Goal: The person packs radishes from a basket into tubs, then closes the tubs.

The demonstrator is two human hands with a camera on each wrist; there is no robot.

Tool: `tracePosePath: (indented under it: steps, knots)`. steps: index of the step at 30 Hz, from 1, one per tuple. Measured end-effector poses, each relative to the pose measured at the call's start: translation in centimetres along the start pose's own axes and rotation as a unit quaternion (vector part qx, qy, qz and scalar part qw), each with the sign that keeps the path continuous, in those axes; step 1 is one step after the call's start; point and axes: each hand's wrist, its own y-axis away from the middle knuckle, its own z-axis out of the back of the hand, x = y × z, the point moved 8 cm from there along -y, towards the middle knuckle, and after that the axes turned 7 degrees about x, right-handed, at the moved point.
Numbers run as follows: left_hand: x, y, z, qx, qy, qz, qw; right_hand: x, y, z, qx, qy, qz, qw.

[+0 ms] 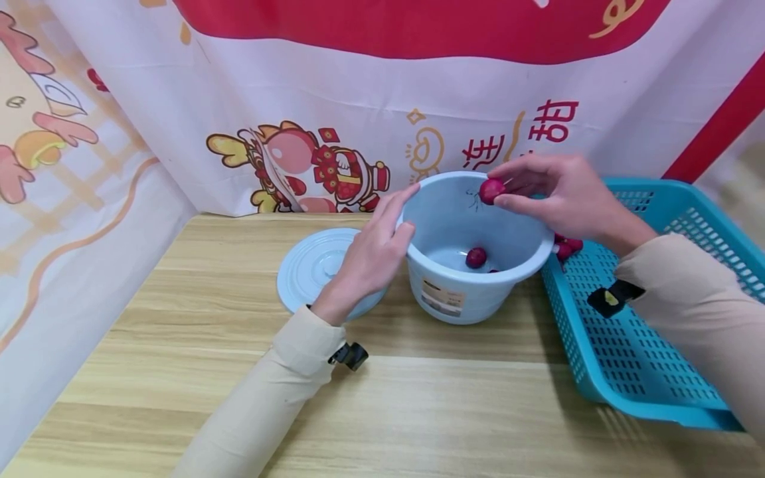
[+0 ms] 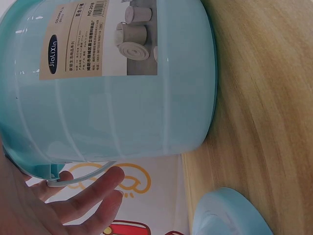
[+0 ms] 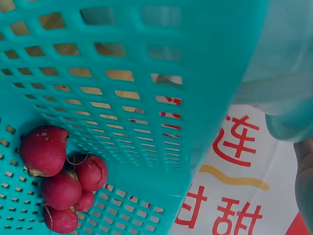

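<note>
Between thumb and fingertips, my right hand (image 1: 552, 192) pinches a red radish (image 1: 492, 191) with thin roots, over the far right rim of a light blue bucket (image 1: 460, 295). Inside the bucket lies a radish (image 1: 476, 257), and a sliver of another shows beside it. My left hand (image 1: 373, 249) rests at the bucket's left rim. In the left wrist view its fingers (image 2: 93, 205) extend loosely by the thin handle (image 2: 83, 178). Several more radishes (image 3: 61, 188) sit together in a corner of the teal basket (image 3: 215, 58). Only an edge of my right hand shows in the right wrist view.
The bucket's light blue lid (image 1: 307, 265) lies on the wooden table (image 1: 418, 411) left of the bucket, partly behind my left hand. Immediately right of the bucket stands the perforated basket, under my right forearm. A printed cloth (image 1: 370, 99) hangs along the table's back edge.
</note>
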Motion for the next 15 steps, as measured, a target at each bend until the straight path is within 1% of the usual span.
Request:
tracePosePath:
  steps: [5,8,15]
  knots:
    - [0.0,0.0,0.0,0.0,0.0,0.0,1.0,-0.1,0.0,-0.8,0.02,0.017,-0.016,1.0]
    - [0.0,-0.1,0.0,0.0,0.0,-0.001,1.0,0.0,-0.1,-1.1,0.03,0.022,-0.015,0.999]
    - [0.0,0.0,0.0,0.0,-0.003,0.0,1.0,0.2,-0.1,-1.9,0.05,0.031,0.005,0.998]
